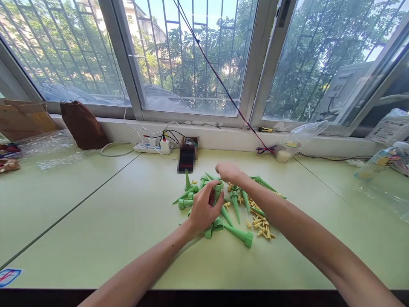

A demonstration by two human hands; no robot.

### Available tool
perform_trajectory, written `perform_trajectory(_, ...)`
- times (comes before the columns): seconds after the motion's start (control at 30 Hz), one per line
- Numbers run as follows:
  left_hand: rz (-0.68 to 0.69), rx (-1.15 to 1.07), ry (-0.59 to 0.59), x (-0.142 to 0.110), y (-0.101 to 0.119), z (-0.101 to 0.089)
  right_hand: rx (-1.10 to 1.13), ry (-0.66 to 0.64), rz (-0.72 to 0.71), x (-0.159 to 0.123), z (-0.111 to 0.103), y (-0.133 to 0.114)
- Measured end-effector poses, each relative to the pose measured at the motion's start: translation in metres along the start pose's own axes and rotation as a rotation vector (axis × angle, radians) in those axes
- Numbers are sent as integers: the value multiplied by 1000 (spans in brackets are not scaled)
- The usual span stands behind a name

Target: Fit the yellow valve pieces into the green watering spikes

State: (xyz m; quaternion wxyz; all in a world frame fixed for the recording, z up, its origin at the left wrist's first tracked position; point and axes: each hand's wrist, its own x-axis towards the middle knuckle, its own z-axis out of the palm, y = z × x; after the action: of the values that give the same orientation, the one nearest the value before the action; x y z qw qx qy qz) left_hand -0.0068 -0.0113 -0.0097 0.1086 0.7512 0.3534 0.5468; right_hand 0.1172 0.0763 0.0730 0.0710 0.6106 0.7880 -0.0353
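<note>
My left hand (203, 208) is wrapped round a green plastic watering spike (218, 187), its wide collar up between thumb and fingers. Just beyond it, my right hand (229, 172) hovers over the far side of the pile with its fingers curled together; whatever they pinch, if anything, is hidden. Around both hands lie several more green spikes (234, 204), pointing different ways. One spike (241, 235) rests at the near side of the pile. Small yellow plastic valve pieces (260, 222) are scattered under and beside my right forearm.
Behind the pile a dark phone (186, 158) leans on a small box. A white power strip (151, 147) with cables lies by the sill. To the right are a bagged cup (283, 152) and a plastic bottle (377, 165). A brown pouch (83, 125) stands at left.
</note>
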Motion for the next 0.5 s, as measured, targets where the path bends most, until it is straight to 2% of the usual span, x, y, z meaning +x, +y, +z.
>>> perform_trajectory(0.17,-48,-7,16,2,-1,-1,-20,-25,52,6,0,-3)
perform_trajectory(0.5,-2,-17,5,0,-3,1,-11,-77,76,16,25,-7)
